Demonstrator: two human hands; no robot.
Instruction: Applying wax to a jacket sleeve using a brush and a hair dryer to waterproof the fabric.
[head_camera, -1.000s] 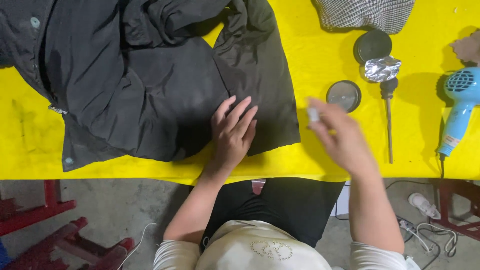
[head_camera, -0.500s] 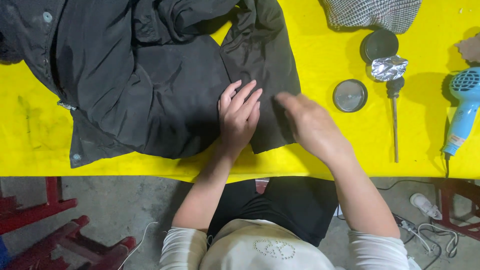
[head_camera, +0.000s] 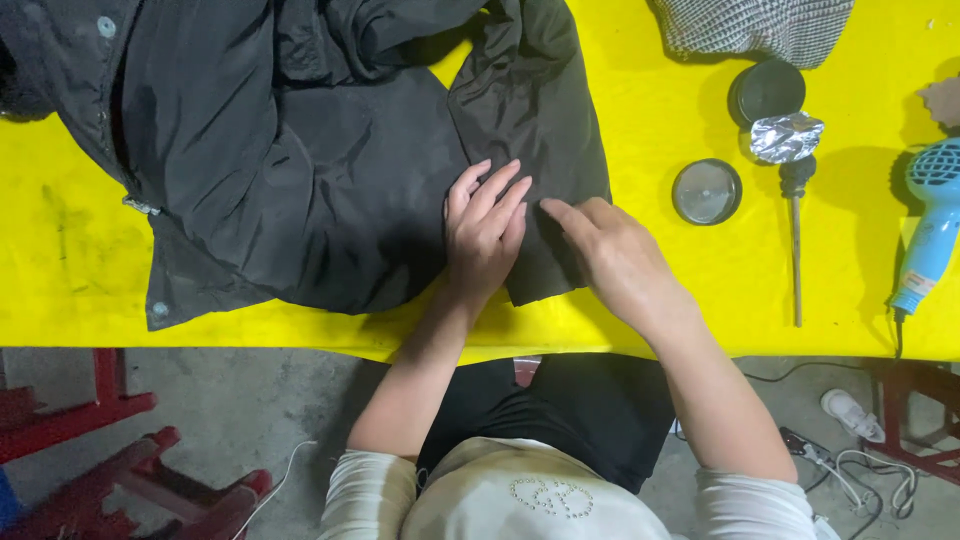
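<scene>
— So, where do we stand with the black jacket (head_camera: 300, 170)?

— We have it spread across the yellow worktop (head_camera: 660, 290), its near edge close to the worktop's front. Our left hand (head_camera: 485, 235) lies flat on the fabric, fingers spread, holding nothing. Our right hand (head_camera: 615, 255) rests just beside it at the edge of the right-hand panel; we think its fingertips only press the cloth, but the view is too poor to rule out a pinch.

— How will it handle?

— Soft and light, we judge: thin, slightly shiny cloth that creases easily and probably slides on the smooth cover. It will sag if lifted at one point, so we would take it by a hem or a seam, with both hands well apart.

— Anything nearby?

— To the right, well apart from the jacket, a round tin (head_camera: 706, 191), a foil-wrapped tool (head_camera: 790, 150) and a blue hair dryer (head_camera: 930, 225).
</scene>
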